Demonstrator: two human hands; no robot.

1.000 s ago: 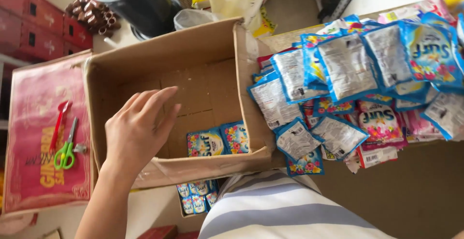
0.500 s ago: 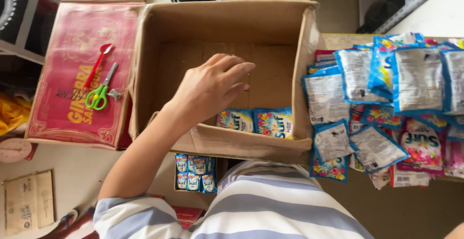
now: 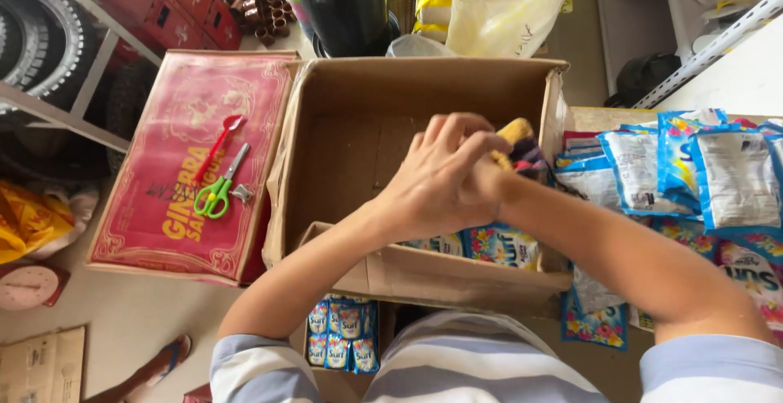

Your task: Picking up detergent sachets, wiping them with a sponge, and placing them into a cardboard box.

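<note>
Both hands (image 3: 444, 179) clench yellow sachets (image 3: 515, 134) (partly hidden) above the cardboard box (image 3: 351, 93).

Soft, even daylight fills the scene, brightest toward the white shelf (image 3: 734, 36) at the upper right, which is nearly washed out. The inside of the cardboard box (image 3: 359, 150) lies in mild shade, with a faint shadow under the hands (image 3: 457, 179). There is no hard glare. The hands look slightly soft, and lines near the box's left, by the tyre (image 3: 41, 36), bow outward from the wide lens.
</note>
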